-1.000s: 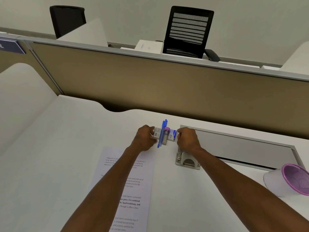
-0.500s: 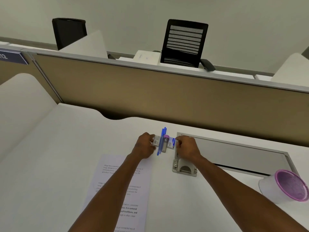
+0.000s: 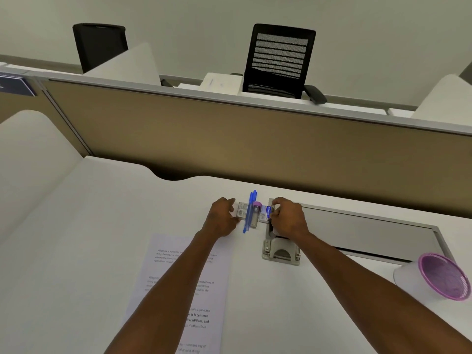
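Two hands meet over the white desk (image 3: pixel 102 226), each pinching one end of a small box (image 3: pixel 241 213). The left hand (image 3: pixel 222 218) grips the barcode end with thumb and fingers, and the right hand (image 3: pixel 288 221) grips the blue-printed end. The box sits between them, its long axis running from hand to hand. Two blue pens (image 3: pixel 249 213) rest across its top, side by side and crosswise to the box, pointing away from the person with the far tips leaning slightly right. Just beside them, toward the right hand, a clear vial (image 3: pixel 255 217) lies parallel, its purple cap at the far end. A grey hole punch (image 3: pixel 281 252) sits beneath the right wrist, and a printed sheet (image 3: pixel 166 290) lies under the left forearm. A purple mesh cup (image 3: pixel 439 277) lies tipped, well right of the right arm.
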`<state>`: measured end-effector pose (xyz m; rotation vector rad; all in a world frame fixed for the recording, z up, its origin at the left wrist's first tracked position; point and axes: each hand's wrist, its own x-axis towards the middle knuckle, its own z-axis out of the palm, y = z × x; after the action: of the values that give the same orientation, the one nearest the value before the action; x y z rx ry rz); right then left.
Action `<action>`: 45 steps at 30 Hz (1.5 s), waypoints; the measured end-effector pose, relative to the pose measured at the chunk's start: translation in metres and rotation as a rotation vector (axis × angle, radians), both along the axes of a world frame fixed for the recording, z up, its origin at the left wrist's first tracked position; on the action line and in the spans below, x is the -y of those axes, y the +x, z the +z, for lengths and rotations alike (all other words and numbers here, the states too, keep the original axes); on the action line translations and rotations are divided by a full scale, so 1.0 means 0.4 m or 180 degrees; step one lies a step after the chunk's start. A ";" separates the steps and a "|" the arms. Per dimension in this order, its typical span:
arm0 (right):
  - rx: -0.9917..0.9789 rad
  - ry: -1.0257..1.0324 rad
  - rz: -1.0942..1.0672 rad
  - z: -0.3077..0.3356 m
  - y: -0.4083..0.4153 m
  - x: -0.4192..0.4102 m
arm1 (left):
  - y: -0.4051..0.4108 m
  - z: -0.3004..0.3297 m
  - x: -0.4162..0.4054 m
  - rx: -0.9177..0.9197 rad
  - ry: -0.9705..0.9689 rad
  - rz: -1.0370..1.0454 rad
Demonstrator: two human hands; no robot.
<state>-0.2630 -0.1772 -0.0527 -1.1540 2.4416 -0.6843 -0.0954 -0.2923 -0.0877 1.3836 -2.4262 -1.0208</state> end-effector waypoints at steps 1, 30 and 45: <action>-0.0004 -0.0047 -0.0043 0.001 -0.005 -0.004 | 0.004 0.003 0.001 0.0050 -0.0020 -0.0004; -0.1290 -0.0804 0.0407 0.331 0.117 -0.416 | 0.231 0.419 -0.335 -0.0478 -0.1397 -0.0157; -0.2068 -0.1211 0.0460 0.508 0.138 -0.590 | 0.236 0.624 -0.594 -0.0530 -0.2582 -0.0239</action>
<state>-0.2080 0.0589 0.1506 -1.9353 2.7615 -0.8560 -0.0010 -0.0546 0.1618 0.8806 -2.3441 -0.0874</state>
